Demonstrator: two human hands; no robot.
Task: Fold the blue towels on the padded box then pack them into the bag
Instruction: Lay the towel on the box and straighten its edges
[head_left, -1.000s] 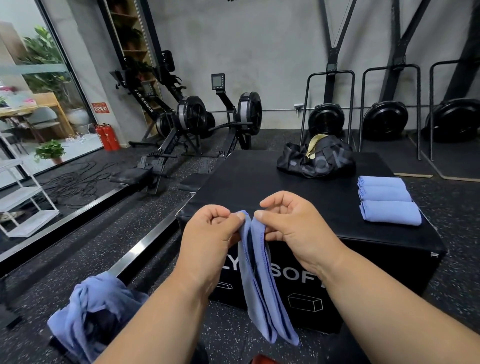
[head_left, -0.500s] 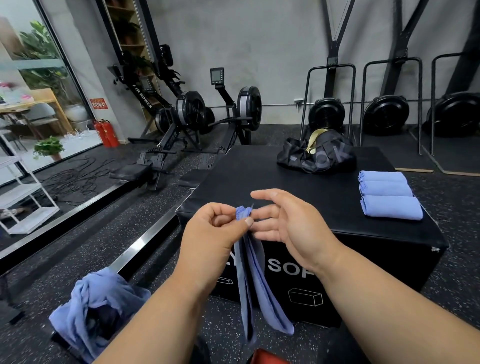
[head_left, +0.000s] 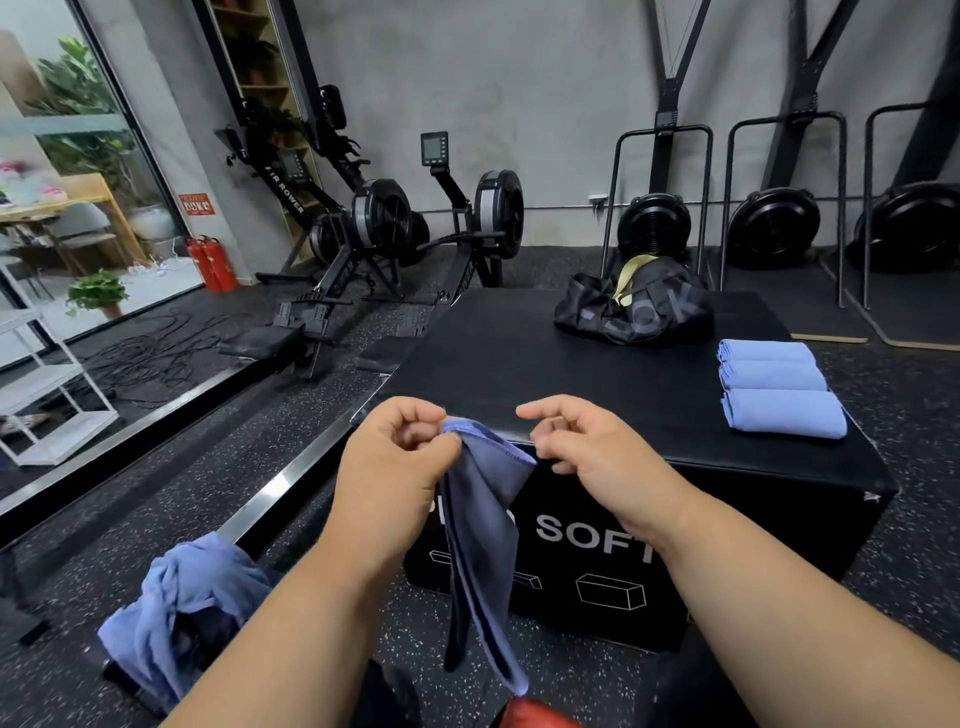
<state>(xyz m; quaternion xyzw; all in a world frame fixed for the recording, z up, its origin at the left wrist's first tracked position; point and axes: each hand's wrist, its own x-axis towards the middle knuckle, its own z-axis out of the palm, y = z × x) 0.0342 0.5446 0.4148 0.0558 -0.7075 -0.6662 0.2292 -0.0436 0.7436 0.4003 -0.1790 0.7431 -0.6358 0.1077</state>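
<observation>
bag (head_left: 634, 312) at back of padded box (head_left: 519, 364), 3 folded towels (head_left: 776, 387) on its right, towel heap (head_left: 182, 608) on floor left

The person's right hand (head_left: 602, 449) moves away from the left hand (head_left: 400, 457), sliding rightward along the top hem of the blue towel (head_left: 483, 540). A second ago both hands pinched the hem side by side; now a short span of edge stretches between them (the fabric below fans out slightly wider). Both hands sit closer to the padded box (head_left: 623, 374).
</observation>
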